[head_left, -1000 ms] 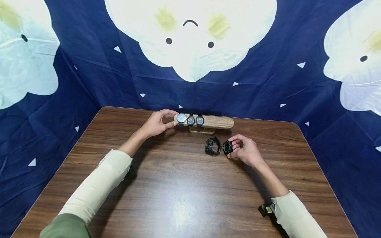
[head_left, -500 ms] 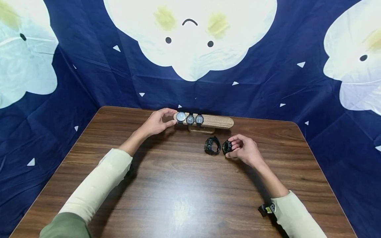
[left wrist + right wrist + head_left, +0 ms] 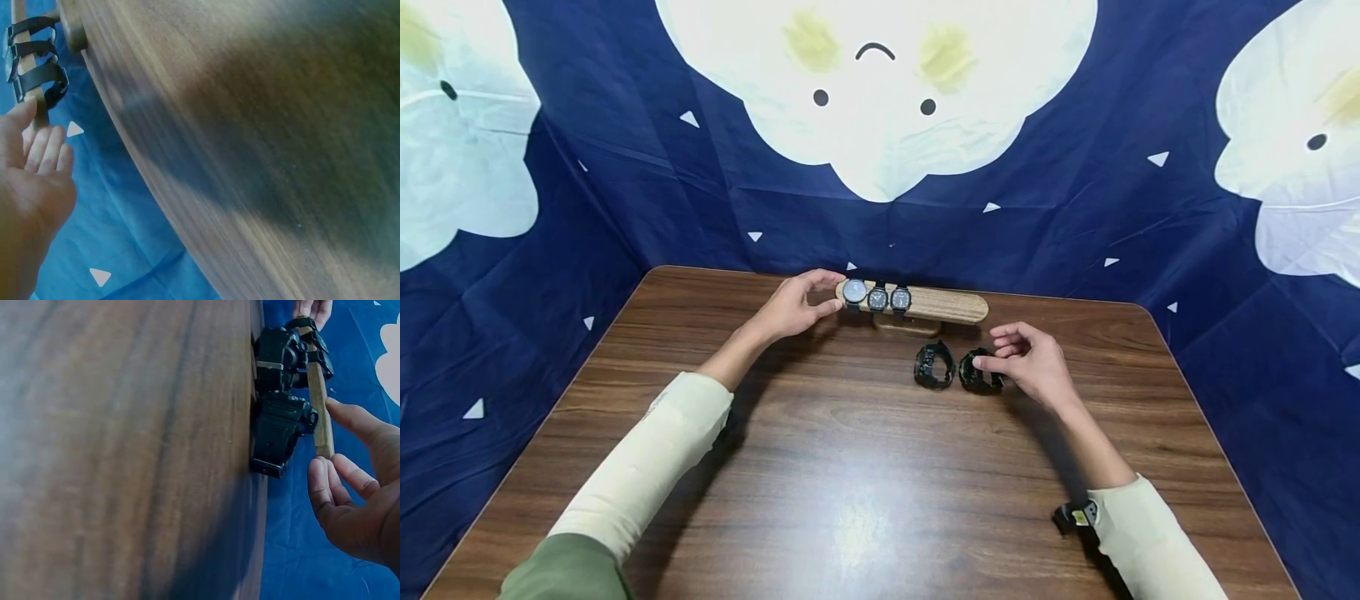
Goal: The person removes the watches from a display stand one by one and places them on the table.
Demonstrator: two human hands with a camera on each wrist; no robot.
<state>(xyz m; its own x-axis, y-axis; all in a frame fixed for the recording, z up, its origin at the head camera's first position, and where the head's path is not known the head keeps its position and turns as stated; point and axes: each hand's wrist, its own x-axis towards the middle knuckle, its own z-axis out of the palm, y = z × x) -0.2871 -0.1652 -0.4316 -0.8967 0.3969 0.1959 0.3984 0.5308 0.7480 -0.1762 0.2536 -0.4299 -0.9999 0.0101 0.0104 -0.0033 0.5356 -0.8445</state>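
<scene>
At the back of the table, my left hand [image 3: 796, 307] grips the left end of a wooden watch stand [image 3: 947, 305], thumb on one side and fingers on the other. Three watches are strapped round the bar: a round pale-faced one [image 3: 854, 291], then two dark-faced ones [image 3: 877, 298] [image 3: 901, 298]. In front of the stand, two chunky black watches stand on the table, a left one [image 3: 933, 367] and a right one [image 3: 976, 377]. My right hand [image 3: 1037, 364] hovers beside the right watch, fingers spread apart; in the right wrist view a gap separates the fingertips from that watch [image 3: 275, 434].
The brown wood-grain table [image 3: 820, 467] ends just behind the stand. A dark blue cloth [image 3: 1037, 233] with white cloud shapes hangs behind and at both sides. A black strap with a small device [image 3: 1075, 517] is on the right forearm.
My right hand has let go of the right black watch and lifted slightly back and to the right. The watch now stands by itself. My left hand keeps its grip on the stand.
</scene>
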